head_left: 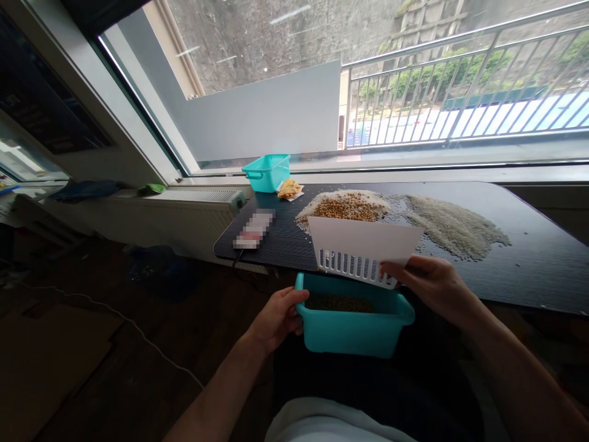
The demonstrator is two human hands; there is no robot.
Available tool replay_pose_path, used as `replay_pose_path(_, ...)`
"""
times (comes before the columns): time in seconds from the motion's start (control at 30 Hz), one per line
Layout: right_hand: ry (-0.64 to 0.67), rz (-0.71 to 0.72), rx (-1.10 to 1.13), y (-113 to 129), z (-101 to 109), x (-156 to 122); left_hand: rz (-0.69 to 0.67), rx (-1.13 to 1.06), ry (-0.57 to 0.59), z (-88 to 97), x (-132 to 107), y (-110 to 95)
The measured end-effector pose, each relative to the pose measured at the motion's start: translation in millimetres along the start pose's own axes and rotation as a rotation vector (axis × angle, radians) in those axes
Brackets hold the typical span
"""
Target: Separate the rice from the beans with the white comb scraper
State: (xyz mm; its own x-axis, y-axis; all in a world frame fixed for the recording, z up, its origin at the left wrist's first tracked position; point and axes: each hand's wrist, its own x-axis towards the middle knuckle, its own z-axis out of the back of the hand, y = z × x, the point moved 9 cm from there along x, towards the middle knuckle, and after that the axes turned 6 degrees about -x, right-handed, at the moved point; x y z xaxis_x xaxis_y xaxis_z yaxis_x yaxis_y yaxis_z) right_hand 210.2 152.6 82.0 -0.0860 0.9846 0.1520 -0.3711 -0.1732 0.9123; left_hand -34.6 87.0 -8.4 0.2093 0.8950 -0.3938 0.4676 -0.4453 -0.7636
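My left hand (279,314) is closed on the left end of a teal plastic bin (352,334), thumb over the rim. Dark, small grains (340,302) lie inside the bin, partly hidden by its front wall. In my right hand (432,285) is a white plastic sheet (363,239) with a row of slots along its lower edge. The sheet is tilted above the bin, at the table's front edge. Just behind it, a pile of golden-brown kernels (347,207) mixed with pale grains lies on the table, partly covered by the sheet.
A heap of pale grains (455,224) spreads across the right of the black table (543,264). Another teal bin (269,174) stands at the back left, beside a crumpled yellow cloth (289,189). A pixelated flat object (254,230) lies on the left. Behind are the window and radiator (193,215).
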Motion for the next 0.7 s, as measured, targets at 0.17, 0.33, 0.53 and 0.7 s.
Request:
replay_pose_path(0.17, 0.008, -0.009, -0.023, -8, 3, -3, 0.001, 0.003, 0.001, 1.6, 0, 1)
replay_pose_path(0.33, -0.121, -0.059, 0.013, -24, 28, -13, -0.017, 0.020, 0.007, -0.2, 0, -1)
replay_pose_path(0.53, -0.217, -0.004, 0.058, -20, 8, -9, -0.020, 0.031, -0.001, 1.5, -1, -2)
replay_pose_path(0.7, -0.180, 0.015, 0.033, -11, -26, -2, -0.057, 0.035, -0.096, 30.0, -9, -15)
